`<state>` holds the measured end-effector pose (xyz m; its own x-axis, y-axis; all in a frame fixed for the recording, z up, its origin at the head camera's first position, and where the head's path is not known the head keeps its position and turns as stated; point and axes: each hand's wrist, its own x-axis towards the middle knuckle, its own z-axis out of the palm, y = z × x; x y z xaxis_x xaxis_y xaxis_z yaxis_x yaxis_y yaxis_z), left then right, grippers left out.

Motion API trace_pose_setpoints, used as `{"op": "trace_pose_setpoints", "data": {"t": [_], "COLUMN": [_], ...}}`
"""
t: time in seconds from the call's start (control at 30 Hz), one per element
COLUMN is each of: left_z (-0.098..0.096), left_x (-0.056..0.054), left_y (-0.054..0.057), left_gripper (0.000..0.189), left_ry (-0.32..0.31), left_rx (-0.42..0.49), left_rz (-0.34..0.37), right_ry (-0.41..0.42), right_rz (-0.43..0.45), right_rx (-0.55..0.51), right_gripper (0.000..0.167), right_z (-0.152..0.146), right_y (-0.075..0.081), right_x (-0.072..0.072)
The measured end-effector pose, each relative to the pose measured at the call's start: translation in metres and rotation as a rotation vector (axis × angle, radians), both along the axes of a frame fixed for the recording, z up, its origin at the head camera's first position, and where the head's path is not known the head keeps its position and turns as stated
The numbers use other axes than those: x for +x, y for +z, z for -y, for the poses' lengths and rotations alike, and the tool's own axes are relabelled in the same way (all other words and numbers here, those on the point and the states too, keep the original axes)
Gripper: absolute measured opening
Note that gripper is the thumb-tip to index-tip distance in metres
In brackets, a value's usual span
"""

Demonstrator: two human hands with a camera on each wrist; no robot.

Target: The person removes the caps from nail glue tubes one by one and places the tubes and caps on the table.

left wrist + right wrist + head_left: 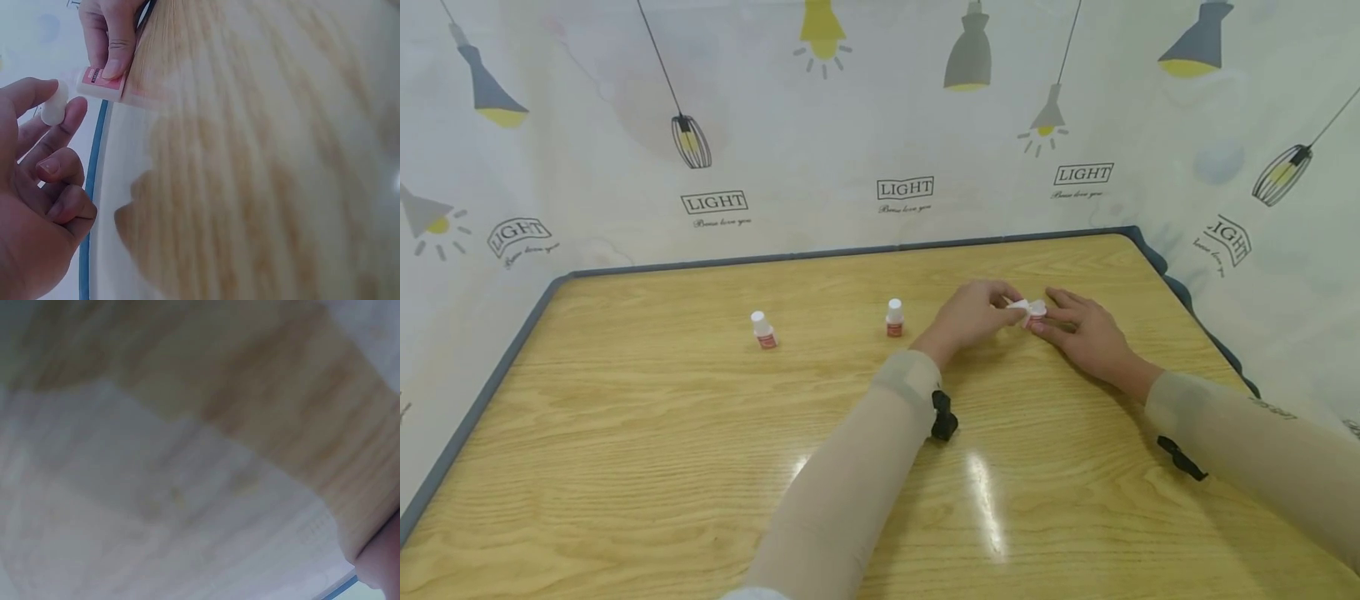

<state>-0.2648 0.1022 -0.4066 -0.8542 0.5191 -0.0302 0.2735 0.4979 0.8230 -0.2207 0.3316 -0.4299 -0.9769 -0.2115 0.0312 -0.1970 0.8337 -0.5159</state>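
Between the thumb and a finger of my left hand (pixel 973 315) is a small white cap (pixel 55 106), apart from the bottle in the left wrist view. Beside it, my right hand (pixel 1092 337) holds a small white bottle (pixel 1036 312) with a pink-red label (pixel 103 80), thumb against the label. The bottle's opening cannot be made out. In the right wrist view only an edge of the right hand (pixel 378 556) shows, at the lower right corner.
Two similar capped white bottles with red labels stand on the wooden table (pixel 662 433): one bottle (pixel 894 318) left of the left hand, another bottle (pixel 763 330) farther left. A lamp-patterned wall covering (pixel 820 150) rises behind the table's dark edge.
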Motion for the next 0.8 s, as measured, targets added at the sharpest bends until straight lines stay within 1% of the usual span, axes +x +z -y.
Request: {"op": "trace_pose_setpoints", "data": {"t": [0.17,0.47,0.6,0.8], "left_z": [0.002,0.006,0.007,0.010], "left_x": [0.002,0.003,0.004,0.004], "left_y": [0.002,0.003,0.002,0.001], "left_gripper": [0.029,0.030,0.031,0.036], "left_ry": [0.002,-0.005,0.011,0.040], "left_rx": [-0.004,0.016,0.021,0.076], "left_rz": [0.022,0.037,0.041,0.065], "right_ry": [0.002,-0.005,-0.009,-0.003], "right_rz": [-0.009,-0.006,0.004,0.000], "right_rx": [0.001,-0.012,-0.007,-0.012], "right_gripper": [0.049,0.049,0.050,0.048], "right_z": [0.000,0.003,0.002,0.001], "right_y": [0.000,0.003,0.003,0.001], "right_x": [0.001,0.003,0.003,0.002]}}
